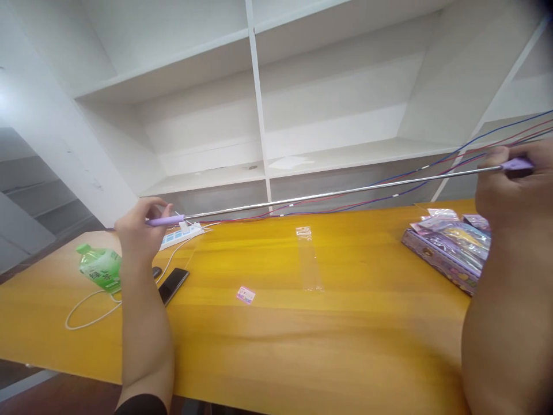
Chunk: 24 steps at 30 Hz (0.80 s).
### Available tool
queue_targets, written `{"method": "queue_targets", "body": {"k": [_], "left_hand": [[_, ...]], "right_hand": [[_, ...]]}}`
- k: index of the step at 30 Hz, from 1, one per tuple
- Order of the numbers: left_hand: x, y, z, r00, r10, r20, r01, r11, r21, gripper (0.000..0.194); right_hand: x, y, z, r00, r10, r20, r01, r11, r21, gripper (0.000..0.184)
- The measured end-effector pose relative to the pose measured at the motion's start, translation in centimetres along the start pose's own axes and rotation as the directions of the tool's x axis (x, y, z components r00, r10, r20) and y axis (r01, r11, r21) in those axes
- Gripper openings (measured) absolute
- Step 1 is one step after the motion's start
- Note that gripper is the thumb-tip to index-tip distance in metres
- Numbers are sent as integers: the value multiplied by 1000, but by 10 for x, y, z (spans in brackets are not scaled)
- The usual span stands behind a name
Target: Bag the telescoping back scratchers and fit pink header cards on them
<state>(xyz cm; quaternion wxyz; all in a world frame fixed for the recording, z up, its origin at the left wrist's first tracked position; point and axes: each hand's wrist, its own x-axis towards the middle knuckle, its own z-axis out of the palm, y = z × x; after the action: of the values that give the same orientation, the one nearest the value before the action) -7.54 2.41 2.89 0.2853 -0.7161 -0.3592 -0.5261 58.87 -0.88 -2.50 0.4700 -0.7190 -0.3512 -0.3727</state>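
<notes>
A long thin metal rod point(337, 192) with purple ends stretches across the view above a yellow wooden table point(276, 323). My left hand point(140, 227) is closed around its left purple end. My right hand point(512, 184) is closed around the right purple end, held higher and closer to the camera. The rod slopes up from left to right.
On the table lie a green bottle point(101, 268), a black phone point(173, 285), a white cable point(88, 308), a white power strip point(181, 235), an empty clear sleeve point(309, 259), a small pink tag point(245, 295) and a purple box of packets point(451, 245). Red and blue wires point(432, 167) run behind. White shelves stand at the back.
</notes>
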Motion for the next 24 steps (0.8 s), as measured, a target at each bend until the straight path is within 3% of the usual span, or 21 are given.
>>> {"method": "queue_targets", "body": {"k": [4,8,12,15,19,22,24], "left_hand": [[-1,2,-3,995,-99,28,102,979,-179,18],[0,7,-3,983,-142,117,174,923,-343,32],[2,13,-4,976,-116,186,187,881,-435,42],[3,17,-5,974,-97,203,188,845,-501,44],[2,20,-2,986,-125,112,168,767,-619,25],[2,25,4,985,-158,71,167,754,-635,23],[2,30,7,984,-165,59,165,759,-630,22]], "right_hand": [[1,-32,-12,998,30,61,-30,1000,-1,23],[-5,-45,-17,995,41,87,-45,998,48,19],[-12,-38,-11,993,63,103,-68,997,46,9],[-13,-25,-2,997,44,62,-47,998,52,12],[-6,-14,10,995,84,47,-86,996,39,4],[-1,-12,14,979,171,110,-171,985,-10,16],[-2,-11,15,984,134,115,-134,991,-4,18]]}}
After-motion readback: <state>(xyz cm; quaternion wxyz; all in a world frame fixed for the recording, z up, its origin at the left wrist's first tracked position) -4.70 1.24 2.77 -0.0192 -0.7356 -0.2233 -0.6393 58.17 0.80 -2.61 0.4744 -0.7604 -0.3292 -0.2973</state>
